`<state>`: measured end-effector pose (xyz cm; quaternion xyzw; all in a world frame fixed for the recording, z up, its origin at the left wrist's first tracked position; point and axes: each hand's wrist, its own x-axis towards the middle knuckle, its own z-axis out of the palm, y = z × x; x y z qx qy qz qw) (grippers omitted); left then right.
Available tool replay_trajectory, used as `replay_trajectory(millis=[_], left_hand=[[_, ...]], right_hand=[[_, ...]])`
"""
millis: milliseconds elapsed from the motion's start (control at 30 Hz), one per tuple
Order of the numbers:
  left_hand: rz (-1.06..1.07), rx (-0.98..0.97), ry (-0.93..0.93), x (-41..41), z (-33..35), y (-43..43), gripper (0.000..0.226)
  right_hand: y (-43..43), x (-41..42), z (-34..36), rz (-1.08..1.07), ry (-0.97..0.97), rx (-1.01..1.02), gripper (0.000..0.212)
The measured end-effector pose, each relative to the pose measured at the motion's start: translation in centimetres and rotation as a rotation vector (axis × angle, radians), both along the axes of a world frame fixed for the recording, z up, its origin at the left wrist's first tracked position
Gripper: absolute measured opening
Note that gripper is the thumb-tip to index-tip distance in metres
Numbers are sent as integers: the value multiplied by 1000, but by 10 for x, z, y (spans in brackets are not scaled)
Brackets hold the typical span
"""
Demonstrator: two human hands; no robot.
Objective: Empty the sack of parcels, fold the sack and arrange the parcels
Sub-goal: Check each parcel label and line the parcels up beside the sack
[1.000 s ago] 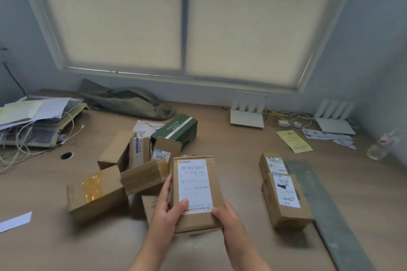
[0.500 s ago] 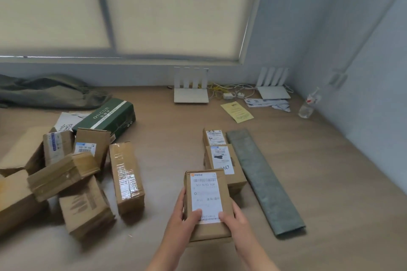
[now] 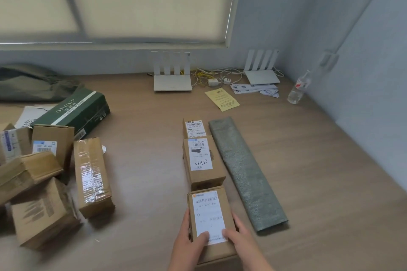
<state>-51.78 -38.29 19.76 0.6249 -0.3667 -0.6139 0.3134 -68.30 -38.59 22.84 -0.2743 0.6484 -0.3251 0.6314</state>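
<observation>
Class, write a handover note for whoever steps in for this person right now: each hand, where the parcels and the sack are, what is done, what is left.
Hands: left hand and right hand each grip a side of the held parcel, thumbs on its label, at the near end of the row.
Row: middle parcel and far parcel lie in line beside the folded sack on the table.
Done: sack emptied and folded, two parcels lined up.
Left: release this one, then arrange the jumbled pile at the left, green box included.
</observation>
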Motion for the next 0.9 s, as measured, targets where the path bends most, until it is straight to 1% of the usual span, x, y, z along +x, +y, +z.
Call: replay_trajectory(millis=[67, 133, 200, 367, 467, 600, 733, 800, 900], left_hand=[[11, 15, -19, -6, -6, -4, 88], [16, 9, -27, -12, -11, -7, 91], [30, 0, -17, -17, -13, -10, 89], [71, -16, 26, -20, -12, -19, 83], [80, -18, 57, -19, -12, -24, 83], [85, -19, 74, -18, -11, -25, 83], [37, -27, 35, -16, 0, -25, 78], [52, -32, -26, -11, 5, -25, 82], [69, -66, -106, 1, 12, -28, 83]], right_hand=[[-6, -5, -4, -2, 3, 21, 66], [-12, -10, -9, -17, 16, 37, 52], [-19, -16, -11, -28, 26, 45, 47], [-32, -20, -10, -13, 35, 45, 48], [-36, -21, -10, -3, 43, 42, 45], [-37, -21, -10, -1, 86, 39, 47], [-37, -19, -6, 0, 171, -8, 56], [-39, -17, 0, -26, 248, -60, 59], [-46, -10, 16, -65, 369, -186, 51]])
